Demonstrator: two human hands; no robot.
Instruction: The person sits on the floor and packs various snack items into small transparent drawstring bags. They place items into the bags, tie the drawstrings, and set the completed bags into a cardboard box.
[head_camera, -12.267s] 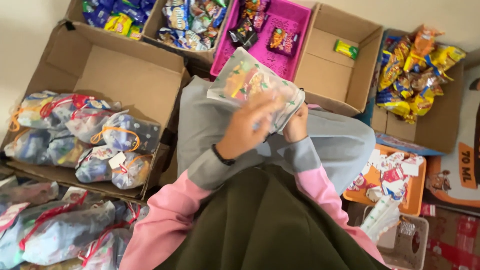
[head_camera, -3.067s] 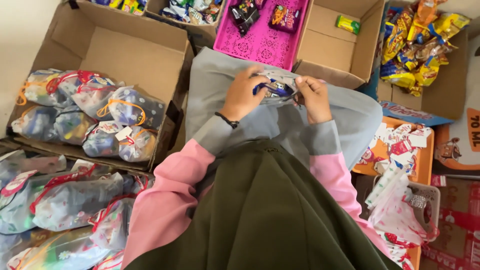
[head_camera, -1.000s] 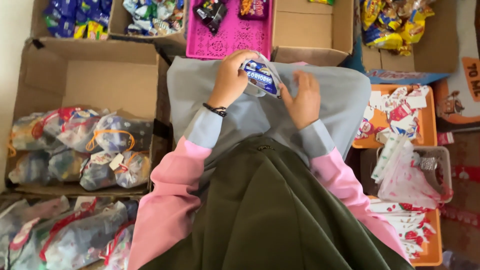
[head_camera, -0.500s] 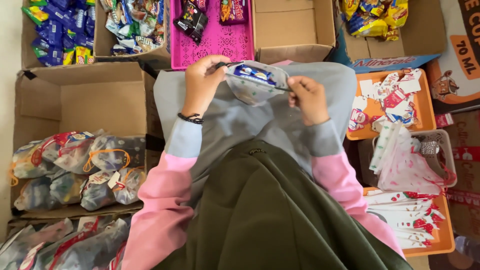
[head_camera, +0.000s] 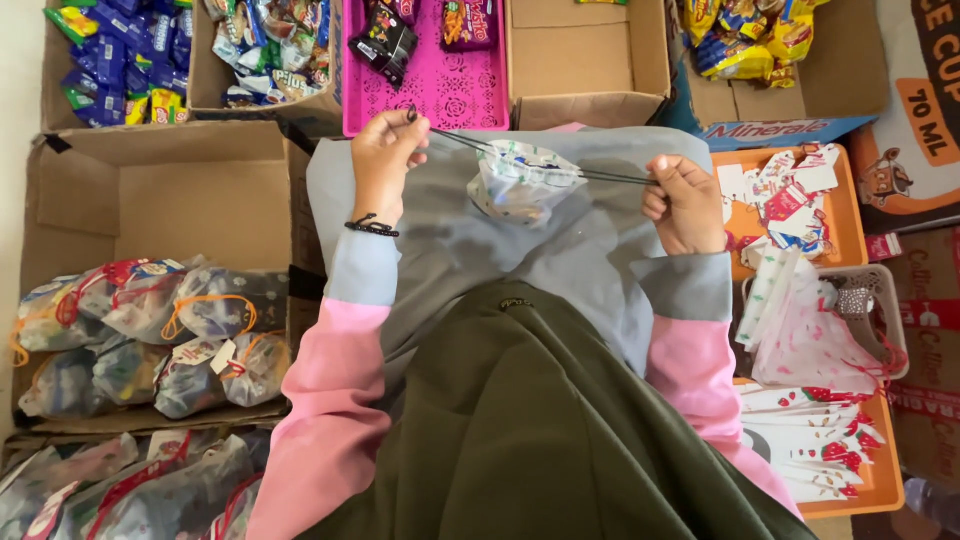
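A small clear drawstring pouch (head_camera: 522, 182) with snacks inside hangs over my lap, its mouth cinched. My left hand (head_camera: 385, 160) pinches one end of its dark drawstring (head_camera: 455, 140) up near the pink tray. My right hand (head_camera: 685, 200) is fisted on the other end of the cord, pulled out to the right. The cord runs taut between both hands, with the pouch gathered at its middle. I wear pink sleeves with grey cuffs and a dark bracelet on the left wrist.
A cardboard box (head_camera: 150, 200) at left holds several filled, tied pouches (head_camera: 160, 340). A pink tray (head_camera: 440, 80) and boxes of snack packets (head_camera: 120, 60) stand ahead. Orange trays with paper tags (head_camera: 790, 195) and a white basket of empty pouches (head_camera: 820, 330) sit at right.
My hands have drawn apart, pulling the drawstring taut and cinching the pouch mouth shut. Earlier they held the pouch close together and open.
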